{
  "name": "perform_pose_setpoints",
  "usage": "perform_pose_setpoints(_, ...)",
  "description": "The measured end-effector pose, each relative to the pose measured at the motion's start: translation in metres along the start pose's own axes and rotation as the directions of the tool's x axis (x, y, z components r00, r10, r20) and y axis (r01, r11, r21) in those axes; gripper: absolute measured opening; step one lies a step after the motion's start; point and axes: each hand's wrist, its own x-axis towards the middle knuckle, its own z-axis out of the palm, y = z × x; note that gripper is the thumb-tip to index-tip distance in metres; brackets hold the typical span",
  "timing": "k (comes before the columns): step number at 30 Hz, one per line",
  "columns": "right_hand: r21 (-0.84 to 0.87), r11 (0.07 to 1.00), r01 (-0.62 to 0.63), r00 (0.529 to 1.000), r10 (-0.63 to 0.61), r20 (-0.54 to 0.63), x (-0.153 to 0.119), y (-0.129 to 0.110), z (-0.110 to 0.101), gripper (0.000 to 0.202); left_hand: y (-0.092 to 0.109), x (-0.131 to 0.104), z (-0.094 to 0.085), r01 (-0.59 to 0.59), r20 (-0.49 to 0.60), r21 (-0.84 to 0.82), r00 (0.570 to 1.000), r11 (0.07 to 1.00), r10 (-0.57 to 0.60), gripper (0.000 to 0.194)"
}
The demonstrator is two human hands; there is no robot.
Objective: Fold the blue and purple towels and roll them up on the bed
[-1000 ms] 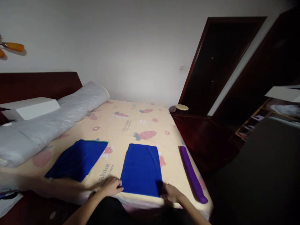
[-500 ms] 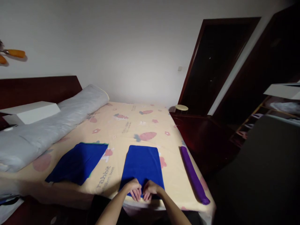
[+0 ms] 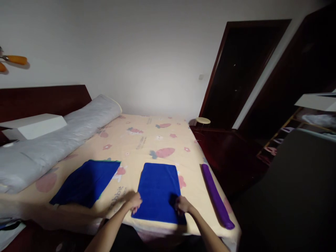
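A blue cloth (image 3: 159, 192) lies flat on the patterned bed sheet (image 3: 147, 140), straight in front of me. My left hand (image 3: 135, 202) is at the cloth's left edge with its fingers curled closed. Over the right edge is my right hand (image 3: 182, 205), also with fingers curled, casting a shadow on the fabric. Whether either hand pinches any cloth is too small to tell. Further left, a second blue cloth (image 3: 86, 182) with green edging lies spread at an angle.
A purple roll (image 3: 217, 197) lies along the bed's right edge. At the left are a long grey bundle (image 3: 63, 140) and a white box (image 3: 39, 127) near the dark headboard (image 3: 44, 99). A round stool (image 3: 203, 120) stands beyond the bed.
My hands have moved apart, from close together at the near edge of the middle cloth to its left and right sides. The near edge of that cloth is now uncovered.
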Motion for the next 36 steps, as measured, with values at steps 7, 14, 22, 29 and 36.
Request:
perform_pose_setpoints(7, -0.265, 0.957, 0.114, 0.897, -0.214, -0.387, -0.003, -0.037, 0.112, 0.034, 0.056, 0.014, 0.085, 0.012, -0.491, 0.208, 0.866, 0.978, 0.094, 0.048)
perform_pose_setpoints(14, -0.426, 0.905, -0.022, 0.856, -0.203, -0.476, -0.016, -0.002, 0.113, 0.032, 0.022, 0.01, 0.114, 0.126, -0.643, 0.309, 0.758, 0.943, 0.11, 0.048)
perform_pose_setpoints(22, -0.444, 0.856, -0.266, 0.806, -0.056, -0.589, -0.044, 0.044, 0.061, 0.028, -0.037, -0.021, 0.081, 0.249, -0.767, 0.293, 0.638, 0.923, 0.072, 0.039)
perform_pose_setpoints(29, -0.512, 0.857, -0.057, 0.868, -0.211, -0.45, -0.012, -0.016, 0.082, 0.043, 0.006, 0.013, 0.083, 0.124, -0.701, 0.327, 0.697, 0.937, 0.153, 0.044)
perform_pose_setpoints(36, -0.523, 0.852, -0.004, 0.875, -0.249, -0.414, 0.013, -0.038, 0.11, 0.048, 0.034, 0.037, 0.1, 0.07, -0.619, 0.34, 0.768, 0.938, 0.166, 0.05)
